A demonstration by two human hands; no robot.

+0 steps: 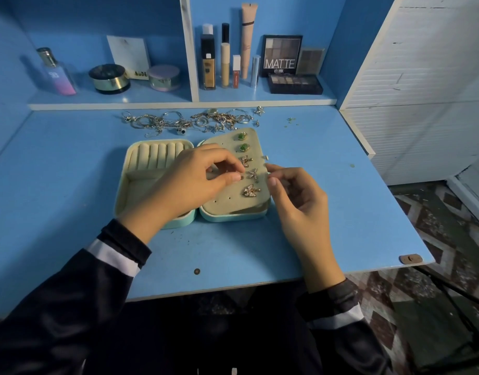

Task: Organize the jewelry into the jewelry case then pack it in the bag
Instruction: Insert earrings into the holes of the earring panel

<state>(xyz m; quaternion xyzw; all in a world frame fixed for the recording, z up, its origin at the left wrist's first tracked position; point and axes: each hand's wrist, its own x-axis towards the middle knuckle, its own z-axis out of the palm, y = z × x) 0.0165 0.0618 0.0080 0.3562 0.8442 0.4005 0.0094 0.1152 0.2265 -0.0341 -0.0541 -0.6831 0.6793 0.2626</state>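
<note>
An open teal jewelry case (227, 216) lies on the blue desk. Its left half has cream ring rolls (157, 155). Its right half carries a beige earring panel (227, 201) with two green studs (242, 142) and three sparkly flower earrings (250, 190) pinned on it. My left hand (195, 180) reaches over the case and pinches a small earring against the panel. My right hand (295, 193) sits at the panel's right edge, thumb and forefinger pinching the edge or something tiny there. A heap of loose jewelry (189, 121) lies behind the case. No bag is in view.
A shelf behind the desk holds a perfume bottle (57, 73), round compacts (110, 78), foundation tubes (208, 60) and eyeshadow palettes (295, 83). A white cabinet (422, 85) stands at the right. The desk's front edge (233, 289) is near my body. Patterned floor lies at the right.
</note>
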